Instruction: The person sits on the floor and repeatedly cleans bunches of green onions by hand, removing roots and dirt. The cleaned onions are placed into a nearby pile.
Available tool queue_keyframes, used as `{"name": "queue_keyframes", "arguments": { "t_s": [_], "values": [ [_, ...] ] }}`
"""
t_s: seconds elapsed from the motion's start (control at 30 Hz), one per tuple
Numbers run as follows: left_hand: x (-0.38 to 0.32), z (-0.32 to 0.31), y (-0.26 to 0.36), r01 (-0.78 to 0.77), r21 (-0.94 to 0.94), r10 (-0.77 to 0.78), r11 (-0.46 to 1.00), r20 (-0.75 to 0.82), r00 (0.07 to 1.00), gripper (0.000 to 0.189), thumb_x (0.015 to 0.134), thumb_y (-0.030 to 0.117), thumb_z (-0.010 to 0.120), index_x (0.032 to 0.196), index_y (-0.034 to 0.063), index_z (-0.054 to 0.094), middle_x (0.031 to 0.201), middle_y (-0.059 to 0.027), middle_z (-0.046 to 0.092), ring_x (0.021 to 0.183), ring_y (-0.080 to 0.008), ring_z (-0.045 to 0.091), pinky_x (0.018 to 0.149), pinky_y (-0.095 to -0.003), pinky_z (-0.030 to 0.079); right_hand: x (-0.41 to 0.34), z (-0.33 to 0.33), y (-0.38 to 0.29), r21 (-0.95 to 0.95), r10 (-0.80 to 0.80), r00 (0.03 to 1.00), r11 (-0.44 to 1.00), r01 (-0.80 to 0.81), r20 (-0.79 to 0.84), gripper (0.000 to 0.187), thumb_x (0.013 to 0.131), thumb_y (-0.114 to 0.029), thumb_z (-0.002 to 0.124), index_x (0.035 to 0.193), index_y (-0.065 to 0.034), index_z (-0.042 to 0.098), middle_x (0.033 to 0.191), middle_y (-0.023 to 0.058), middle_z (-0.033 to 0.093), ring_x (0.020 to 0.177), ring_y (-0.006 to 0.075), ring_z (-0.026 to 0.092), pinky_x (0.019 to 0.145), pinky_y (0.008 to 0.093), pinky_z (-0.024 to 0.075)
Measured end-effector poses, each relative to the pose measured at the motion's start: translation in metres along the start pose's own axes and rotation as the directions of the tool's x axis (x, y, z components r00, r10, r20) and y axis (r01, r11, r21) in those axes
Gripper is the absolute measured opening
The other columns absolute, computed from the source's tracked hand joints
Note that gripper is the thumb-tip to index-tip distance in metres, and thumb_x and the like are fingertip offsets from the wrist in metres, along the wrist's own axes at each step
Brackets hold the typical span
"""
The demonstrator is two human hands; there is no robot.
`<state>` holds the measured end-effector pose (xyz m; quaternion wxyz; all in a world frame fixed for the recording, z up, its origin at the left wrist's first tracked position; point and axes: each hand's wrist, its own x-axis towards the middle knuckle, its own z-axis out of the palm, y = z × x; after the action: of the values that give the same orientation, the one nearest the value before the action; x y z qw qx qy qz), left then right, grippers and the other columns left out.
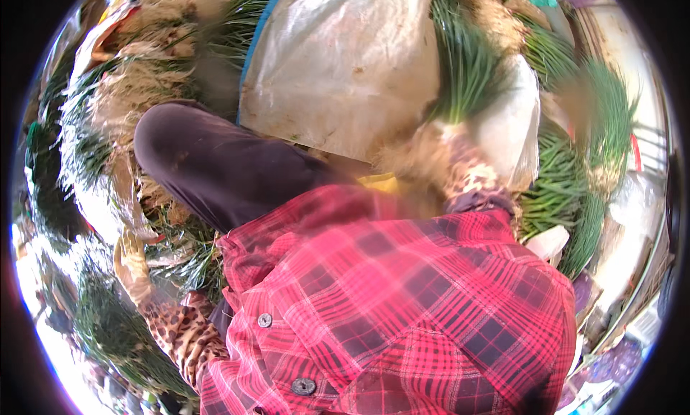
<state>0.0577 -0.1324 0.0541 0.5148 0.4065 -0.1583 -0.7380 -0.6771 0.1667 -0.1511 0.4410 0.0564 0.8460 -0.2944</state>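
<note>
My right hand, blurred, is closed around the root end of a bunch of green onions. The long green leaves point away from me, and pale stringy roots hang on the near side of the hand. Far to the left, my left hand is stretched out with its fingers apart by the edge of a white sack; whether it touches the sack is not clear. I see nothing held in it. A large whitish plastic sheet with a blue edge lies before me.
My bent knee sticks out at the left. More rooted green onion bundles are heaped on the left, and others lie at the right. A white sack stands beside my right hand. Something yellow shows near my lap.
</note>
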Motion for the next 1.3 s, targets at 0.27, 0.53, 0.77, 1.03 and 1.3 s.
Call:
{"name": "queue_keyframes", "arguments": {
  "t_s": [0.27, 0.53, 0.77, 1.03, 1.3],
  "values": [
    [-0.021, 0.015, -0.059, 0.02, -0.077, -0.018, 0.997, 0.033, 0.999, 0.026, 0.091, 0.006, 0.047, 0.115, -0.0031, 0.05, 0.128, -0.0233, 0.048, 0.12, -0.0324, 0.047, 0.099, -0.0503, 0.041, -0.078, 0.075, 0.02, -0.457, -0.368, 0.909, 0.786, 0.417, 0.197, 0.042, 0.088, -0.027, 0.057, 0.106, 0.01, 0.051, 0.097, 0.0201, 0.061, 0.084, 0.0273, 0.06, 0.08, 0.0403, 0.0495],
    [-0.042, 0.007, -0.102, -0.131, -0.107, 0.093, 0.986, -0.299, 0.95, 0.021, 0.082, 0.01, 0.06, 0.102, 0.0028, 0.056, 0.107, -0.0187, 0.062, 0.093, -0.029, 0.062, 0.08, -0.0424, 0.053, -0.092, 0.104, -0.012, -0.593, -0.269, 0.866, 0.641, 0.488, 0.421, 0.043, 0.087, -0.028, 0.057, 0.109, 0.0083, 0.052, 0.102, 0.0198, 0.06, 0.092, 0.0271, 0.059, 0.084, 0.0377, 0.0476],
    [-0.05, -0.002, -0.116, -0.23, -0.205, 0.119, 0.951, -0.445, 0.888, 0.037, 0.081, 0.012, 0.06, 0.115, 0.0079, 0.044, 0.108, -0.0171, 0.06, 0.094, -0.0267, 0.06, 0.082, -0.0404, 0.05, -0.146, 0.065, -0.217, -0.858, -0.159, 0.886, 0.222, 0.463, 0.436, 0.044, 0.087, -0.029, 0.057, 0.112, 0.0069, 0.053, 0.107, 0.0195, 0.06, 0.1, 0.027, 0.058, 0.087, 0.0354, 0.046],
    [-0.035, 0.028, -0.128, -0.242, -0.415, 0.145, 0.877, -0.251, 0.957, 0.05, 0.082, 0.005, 0.057, 0.128, 0.0043, 0.036, 0.112, -0.0163, 0.057, 0.091, -0.0226, 0.061, 0.082, -0.0372, 0.052, -0.289, 0.38, -0.365, -0.028, -0.438, -0.12, -0.317, 0.948, 0.891, 0.043, 0.087, -0.027, 0.055, 0.123, -0.0027, 0.052, 0.119, 0.017, 0.058, 0.11, 0.0261, 0.056, 0.095, 0.0304, 0.0415],
    [-0.051, -0.034, -0.135, -0.338, -0.474, 0.074, 0.813, -0.491, 0.868, 0.045, 0.086, 0.006, 0.054, 0.128, 0.0025, 0.039, 0.113, -0.0146, 0.056, 0.085, -0.0208, 0.061, 0.077, -0.0357, 0.054, -0.338, 0.602, -0.277, -0.624, -0.784, 0.118, -0.383, 0.681, 0.609, 0.083, 0.074, -0.027, 0.069, 0.14, -0.0145, 0.02, 0.128, 0.011, 0.046, 0.105, 0.031, 0.055, 0.093, 0.0385, 0.0448]
  ]
}}
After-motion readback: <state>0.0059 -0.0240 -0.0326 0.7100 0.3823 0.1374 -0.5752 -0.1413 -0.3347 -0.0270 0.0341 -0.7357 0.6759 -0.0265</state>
